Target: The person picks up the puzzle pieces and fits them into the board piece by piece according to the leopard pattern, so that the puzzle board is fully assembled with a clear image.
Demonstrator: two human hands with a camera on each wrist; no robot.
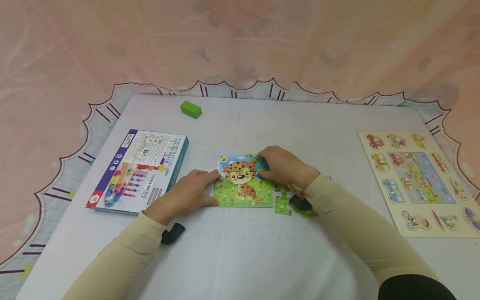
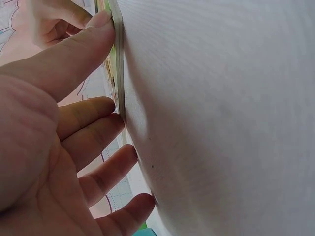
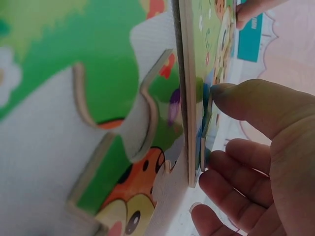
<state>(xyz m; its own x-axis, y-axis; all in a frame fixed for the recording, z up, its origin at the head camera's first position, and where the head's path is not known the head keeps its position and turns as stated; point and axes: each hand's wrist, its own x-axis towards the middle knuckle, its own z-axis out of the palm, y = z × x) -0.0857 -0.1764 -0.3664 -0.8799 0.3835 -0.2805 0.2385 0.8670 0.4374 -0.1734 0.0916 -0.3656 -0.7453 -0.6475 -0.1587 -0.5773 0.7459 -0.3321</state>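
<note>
A square puzzle board (image 1: 225,201) with a spotted leopard cub picture lies in the middle of the table. My left hand (image 1: 191,191) steadies its left side, the thumb on the near corner and the extended fingers along the edge. At the upper right corner, my right hand (image 1: 283,166) pinches a thin puzzle piece (image 3: 206,130) between thumb and fingers. That piece sits slightly tilted over the board's surface in the right wrist view. Loose puzzle pieces (image 1: 282,205) lie right of the board, partly hidden under the right wrist.
A boxed bead toy (image 1: 150,166) lies to the left, near the left hand. Farther back is a green block (image 1: 191,109). On the right lies a wooden picture board (image 1: 382,183) with vehicle and toy shapes. A scalloped cloth edge (image 1: 240,91) borders the white table (image 1: 240,258).
</note>
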